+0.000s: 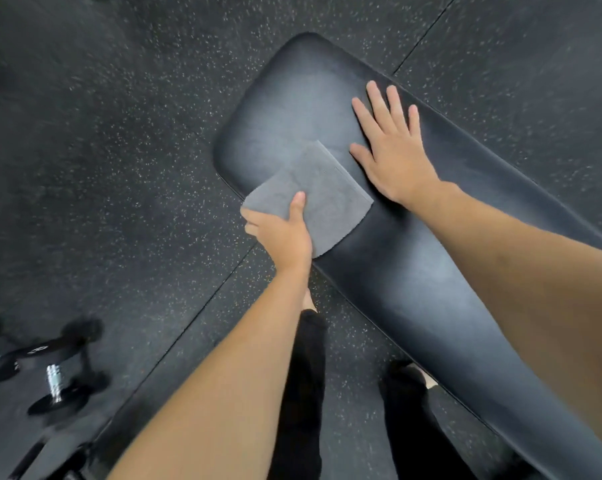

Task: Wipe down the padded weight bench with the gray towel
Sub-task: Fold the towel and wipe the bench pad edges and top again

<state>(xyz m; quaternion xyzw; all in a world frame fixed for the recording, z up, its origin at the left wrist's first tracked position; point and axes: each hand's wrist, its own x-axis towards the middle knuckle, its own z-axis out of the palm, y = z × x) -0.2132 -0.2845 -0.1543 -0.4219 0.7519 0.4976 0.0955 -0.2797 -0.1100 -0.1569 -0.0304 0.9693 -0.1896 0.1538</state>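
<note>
The black padded weight bench (pixel 413 271) runs diagonally from upper centre to lower right. A folded gray towel (pixel 323 188) lies flat near its rounded far end, overhanging the near edge. My left hand (pixel 282 233) grips the towel's near corner, thumb on top and fingers underneath. My right hand (pixel 389 147) rests flat on the pad just right of the towel, fingers spread, holding nothing.
Dark speckled rubber floor (pixel 136 150) surrounds the bench. Black dumbbells (pixel 50 368) lie on the floor at the lower left. My legs in black trousers (pixel 306 393) stand close against the bench's near side.
</note>
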